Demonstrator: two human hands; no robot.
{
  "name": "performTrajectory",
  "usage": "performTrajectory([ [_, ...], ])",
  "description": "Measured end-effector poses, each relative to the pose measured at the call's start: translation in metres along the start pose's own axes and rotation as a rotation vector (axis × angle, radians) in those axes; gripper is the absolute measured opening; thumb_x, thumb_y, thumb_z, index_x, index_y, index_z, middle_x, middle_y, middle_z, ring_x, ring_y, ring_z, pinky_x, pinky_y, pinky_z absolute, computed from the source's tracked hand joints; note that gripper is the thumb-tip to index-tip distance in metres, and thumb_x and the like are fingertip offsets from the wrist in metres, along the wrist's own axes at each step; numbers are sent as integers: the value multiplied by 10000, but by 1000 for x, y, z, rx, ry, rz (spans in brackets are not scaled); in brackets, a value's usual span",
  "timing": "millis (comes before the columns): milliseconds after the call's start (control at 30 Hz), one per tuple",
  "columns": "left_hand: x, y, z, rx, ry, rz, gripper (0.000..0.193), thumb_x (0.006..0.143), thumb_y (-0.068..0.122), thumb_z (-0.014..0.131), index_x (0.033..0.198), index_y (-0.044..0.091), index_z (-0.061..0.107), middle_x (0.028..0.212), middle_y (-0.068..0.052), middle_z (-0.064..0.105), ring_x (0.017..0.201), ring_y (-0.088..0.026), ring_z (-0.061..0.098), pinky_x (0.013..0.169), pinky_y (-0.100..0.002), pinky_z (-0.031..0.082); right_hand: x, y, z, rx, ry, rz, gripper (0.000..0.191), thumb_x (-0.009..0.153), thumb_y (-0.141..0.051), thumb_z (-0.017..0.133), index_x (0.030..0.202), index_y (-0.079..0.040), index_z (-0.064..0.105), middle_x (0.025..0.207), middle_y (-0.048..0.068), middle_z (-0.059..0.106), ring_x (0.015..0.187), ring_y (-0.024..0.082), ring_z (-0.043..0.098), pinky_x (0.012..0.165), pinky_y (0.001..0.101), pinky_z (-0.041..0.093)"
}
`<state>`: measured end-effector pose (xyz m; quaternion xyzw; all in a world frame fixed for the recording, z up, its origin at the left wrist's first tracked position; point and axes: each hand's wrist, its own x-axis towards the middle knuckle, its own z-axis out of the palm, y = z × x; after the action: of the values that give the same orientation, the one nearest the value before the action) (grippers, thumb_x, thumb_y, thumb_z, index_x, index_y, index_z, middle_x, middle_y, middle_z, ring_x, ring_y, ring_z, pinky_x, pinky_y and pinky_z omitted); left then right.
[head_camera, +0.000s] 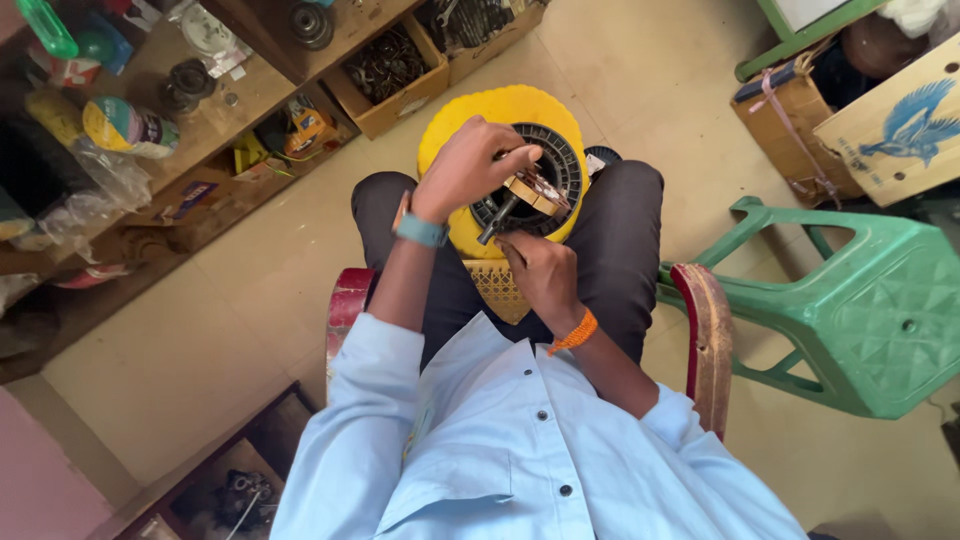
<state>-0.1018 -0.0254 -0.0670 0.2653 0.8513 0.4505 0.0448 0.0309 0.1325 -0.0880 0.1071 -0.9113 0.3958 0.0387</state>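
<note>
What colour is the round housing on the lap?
Yellow housing, with a black centre grille; head view.

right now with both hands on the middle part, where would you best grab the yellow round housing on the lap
Take the yellow housing by its bare outer rim on the far side, coming from above. The left hand and right hand crowd the black center, and its near edge sits against the lap, so only the far rim looks free.

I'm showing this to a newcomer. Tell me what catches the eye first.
The bright yellow round housing on the seated person's lap, centre frame, with a black ribbed ring set in it. Both hands work there: the left hand on top, the right hand below, holding a dark tool. A green plastic chair stands at right.
</note>
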Motion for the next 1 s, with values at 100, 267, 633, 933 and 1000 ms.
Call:
performTrajectory([
  [100,-45,20,-2,133,321,129,117,880,73,669,979,103,724,1033,-55,705,900,-282,595,852,-386,467,3,8,4,-18,11,-7,125,901,-80,749,1017,-49,782,896,162,747,757,319,725,650,366,558],
  [267,-100,21,26,28,246,46,329,785,-63,698,1068,100,733,1185,-27,721,953,-275,628,867,-381,514,3,-3,-1,246,-37,220,148,901,-91,753,1033,-26,771,741,129,705,563,132,626,559,303,509],
  [633,-89,6,104,-787,703,-349,116,927,44,752,1026,-14,771,1068,-91,769,976,-128,709,881,-267,561,76,-6,-53,118,-65,81,80,954,-67,726,933,10,732,593,38,521,538,50,427,490,287,346],
  [933,-73,14,98,-583,637,-627,126,903,85,757,985,-9,779,895,-70,756,716,-97,600,642,-275,471,89,39,-33,180,-1,227,65,937,-51,715,934,5,749,590,14,556,542,39,450,499,272,357],
  [1000,-68,13,94,-522,596,-613,130,890,86,753,988,3,767,835,-69,726,686,-126,610,631,-289,483,82,50,-32,218,12,244,67,937,-52,709,939,3,746,620,-12,594,566,21,491,514,260,387],
])
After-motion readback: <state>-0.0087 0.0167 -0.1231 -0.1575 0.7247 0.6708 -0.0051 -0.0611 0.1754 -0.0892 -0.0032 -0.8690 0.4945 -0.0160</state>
